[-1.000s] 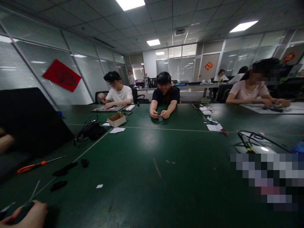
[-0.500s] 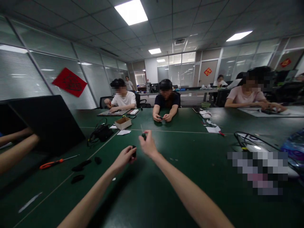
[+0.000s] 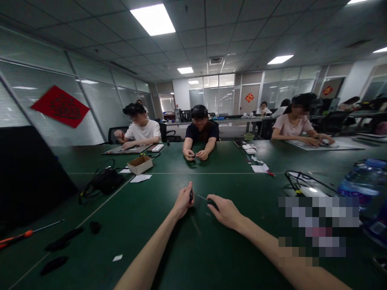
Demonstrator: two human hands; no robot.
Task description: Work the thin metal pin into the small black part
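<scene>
Both my arms reach out over the green table. My left hand is closed around a small black part held upright. My right hand is closed on the dark handle of a thin screwdriver, whose metal shaft points left toward the black part. The two hands are a short gap apart, just above the tabletop.
An orange-handled screwdriver and several black pieces lie at the left. A black bag, a cardboard box, cables and a water bottle are around. Three people sit working across the table.
My hands have come nearer and lower toward the table. The right hand now points the thin screwdriver at the part in the left hand. The camera view has shifted right.
</scene>
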